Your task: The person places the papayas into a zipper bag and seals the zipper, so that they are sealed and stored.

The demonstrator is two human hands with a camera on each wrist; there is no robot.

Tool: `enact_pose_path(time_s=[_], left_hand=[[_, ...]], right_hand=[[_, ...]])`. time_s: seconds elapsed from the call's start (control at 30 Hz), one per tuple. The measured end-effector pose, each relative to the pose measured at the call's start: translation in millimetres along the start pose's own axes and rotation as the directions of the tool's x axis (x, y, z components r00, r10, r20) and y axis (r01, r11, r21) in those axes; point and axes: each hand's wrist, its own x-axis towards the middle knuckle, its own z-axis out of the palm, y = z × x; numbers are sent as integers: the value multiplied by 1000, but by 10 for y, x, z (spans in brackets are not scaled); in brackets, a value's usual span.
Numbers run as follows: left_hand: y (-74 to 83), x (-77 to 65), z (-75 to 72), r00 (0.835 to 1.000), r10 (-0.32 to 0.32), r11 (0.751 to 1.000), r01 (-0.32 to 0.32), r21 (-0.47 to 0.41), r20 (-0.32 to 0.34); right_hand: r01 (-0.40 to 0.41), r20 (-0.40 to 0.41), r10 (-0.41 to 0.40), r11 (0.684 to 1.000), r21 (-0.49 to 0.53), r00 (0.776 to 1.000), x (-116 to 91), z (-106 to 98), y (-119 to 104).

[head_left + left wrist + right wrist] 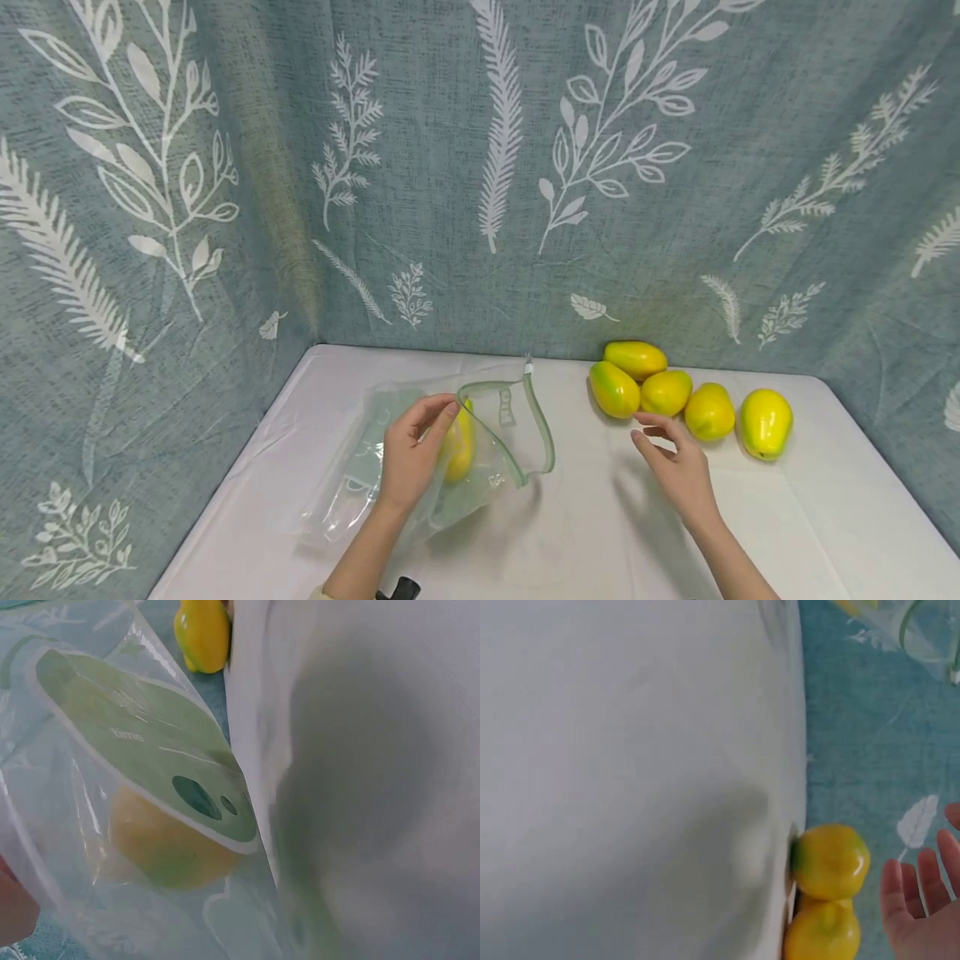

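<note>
My left hand point(412, 454) pinches the rim of a clear zip bag point(360, 483) with green print, between thumb and fingers. The bag's mouth, edged by a green zip strip point(551, 433), gapes toward the right. Inside it lies one yellow mango-like fruit point(461, 450), also visible through the plastic in the left wrist view as a blurred fruit point(169, 844). My right hand point(678, 471) hovers with loosely bent fingers and holds nothing. Just beyond its fingertips sits a yellow-green fruit point(615, 390), the leftmost of a group of several.
Other yellow fruits stand at the back right: one behind point(635, 360), and a row of fruits point(666, 392), point(709, 412), point(766, 423) running right. A white cloth covers the table point(585, 542). A leaf-patterned curtain point(450, 167) rises around its back and sides.
</note>
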Motion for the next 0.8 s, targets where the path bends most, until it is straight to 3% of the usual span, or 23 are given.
enact_pose_path(time_s=[0.43,0.8], left_hand=[[40,-16,-2,1000,16,1000,-16,-8,2],[84,-17,-7,999,39,999,-39,-1,-10]], right_hand=[[-60,-56,59,998,-25,997,151,-3,204],[-45,-75,44,999,-21,996,280,94,271]])
